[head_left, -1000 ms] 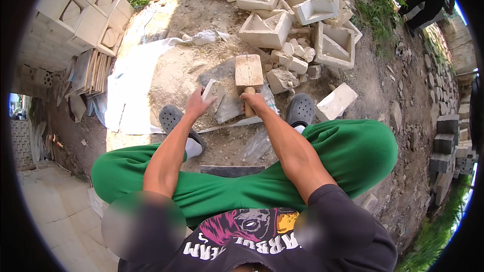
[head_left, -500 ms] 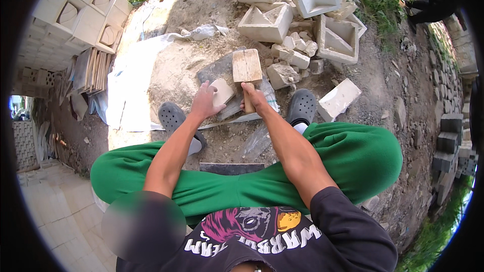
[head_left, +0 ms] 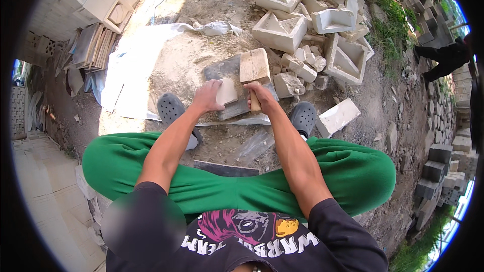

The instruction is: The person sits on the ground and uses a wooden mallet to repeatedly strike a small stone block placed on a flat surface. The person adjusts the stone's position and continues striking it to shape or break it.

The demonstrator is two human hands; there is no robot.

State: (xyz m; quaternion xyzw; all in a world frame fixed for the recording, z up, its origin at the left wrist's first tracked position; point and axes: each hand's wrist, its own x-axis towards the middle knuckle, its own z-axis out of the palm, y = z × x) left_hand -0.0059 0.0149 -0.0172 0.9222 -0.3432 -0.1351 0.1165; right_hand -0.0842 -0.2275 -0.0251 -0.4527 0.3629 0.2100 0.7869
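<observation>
We are clenching our right hand (head_left: 260, 93) around the handle of a wooden mallet (head_left: 254, 68), its block head lying over a grey slab (head_left: 227, 70). Our left hand (head_left: 207, 95) is grasping a pale stone piece (head_left: 227, 92) on that slab, just beside the handle. Stone rubble (head_left: 302, 68) is lying beyond.

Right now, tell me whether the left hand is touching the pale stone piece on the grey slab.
Touching. The head view shows the left hand with its fingers wrapped over the pale stone piece, pressing it onto the grey slab; no gap shows between them.
</observation>
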